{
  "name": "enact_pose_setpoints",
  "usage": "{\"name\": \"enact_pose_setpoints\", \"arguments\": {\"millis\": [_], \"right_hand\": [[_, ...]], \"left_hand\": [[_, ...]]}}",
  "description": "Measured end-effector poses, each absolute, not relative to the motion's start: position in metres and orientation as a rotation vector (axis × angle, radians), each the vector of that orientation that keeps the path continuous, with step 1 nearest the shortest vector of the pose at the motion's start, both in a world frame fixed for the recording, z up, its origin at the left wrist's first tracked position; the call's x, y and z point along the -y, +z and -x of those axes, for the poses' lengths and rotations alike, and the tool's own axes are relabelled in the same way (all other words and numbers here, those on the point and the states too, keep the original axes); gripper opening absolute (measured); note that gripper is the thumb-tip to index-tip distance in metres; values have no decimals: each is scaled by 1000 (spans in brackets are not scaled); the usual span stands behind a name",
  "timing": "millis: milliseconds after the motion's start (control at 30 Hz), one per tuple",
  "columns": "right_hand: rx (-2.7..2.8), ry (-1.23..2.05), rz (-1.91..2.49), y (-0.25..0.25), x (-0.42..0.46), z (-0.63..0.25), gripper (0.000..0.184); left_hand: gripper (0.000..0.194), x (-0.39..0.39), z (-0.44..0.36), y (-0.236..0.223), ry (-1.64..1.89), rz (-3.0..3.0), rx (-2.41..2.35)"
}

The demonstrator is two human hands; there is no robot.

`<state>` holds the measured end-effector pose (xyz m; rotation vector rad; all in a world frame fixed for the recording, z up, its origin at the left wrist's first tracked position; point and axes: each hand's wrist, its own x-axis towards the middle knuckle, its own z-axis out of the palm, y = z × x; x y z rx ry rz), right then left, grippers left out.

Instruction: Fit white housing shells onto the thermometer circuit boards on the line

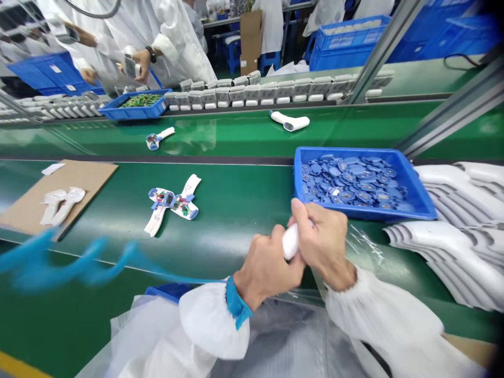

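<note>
Green workbench (240,205) where left hand (270,262) and right hand (325,239) clasp a half-hidden white casing (290,242), a closed handheld thermometer (300,123) beyond the grip, wired halves (184,207) left of it unclosed.

Green work surface (236,205): brightly lit, apparently from above, with pale glare on its gloss.
Left hand (270,262), right hand (325,241): evenly lit, fairly sharp.
Blue coiled cord (79,269): smeared by blur.
Clear plastic strips (366,244): sharp white glints.
Metal frame (457,111): stretched, slanting near the dark right edge.
</note>
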<state>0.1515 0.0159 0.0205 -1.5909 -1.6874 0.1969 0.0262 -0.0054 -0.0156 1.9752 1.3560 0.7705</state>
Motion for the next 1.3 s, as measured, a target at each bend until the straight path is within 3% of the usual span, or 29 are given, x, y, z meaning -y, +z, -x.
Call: {"name": "enact_pose_setpoints", "arguments": {"millis": [200, 333, 433, 500, 567, 633, 733, 833, 1000, 1133, 1300], "right_hand": [[1976, 239, 1672, 55, -61, -189, 54], [2098, 105, 1793, 61, -132, -225, 21], [2229, 119, 1846, 44, -171, -232, 17], [2278, 120, 1855, 37, -180, -232, 19], [2292, 111, 1823, 39, -176, -233, 13], [2272, 105, 1763, 50, -161, -238, 10], [2202, 150, 1668, 67, -124, -245, 22], [1928, 371, 1570, 70, -81, -239, 20], [1560, 574, 1369, 43, -34, -208, 22], [1519, 613, 1392, 28, -19, -202, 25], [1590, 641, 1417, 29, -15, -214, 25]], "left_hand": [[35, -2, 12, 3, 763, -1982, -1317], [22, -10, 56, 19, 622, -2087, -1452], [47, -15, 54, 19, 540, -2415, -1498], [43, -18, 36, 15, 368, -2675, -1423], [23, -22, 18, 14, 205, -2797, -1329], [16, -26, 9, 17, 222, -2701, -1350], [23, -32, 12, 25, 544, -2222, -1411], [31, -37, 13, 28, 818, -1677, -1216], [48, -36, -15, 16, 889, -1114, -902], [53, -31, -25, 11, 838, -1035, -842], [38, -24, -19, 19, 814, -1426, -995]]}}
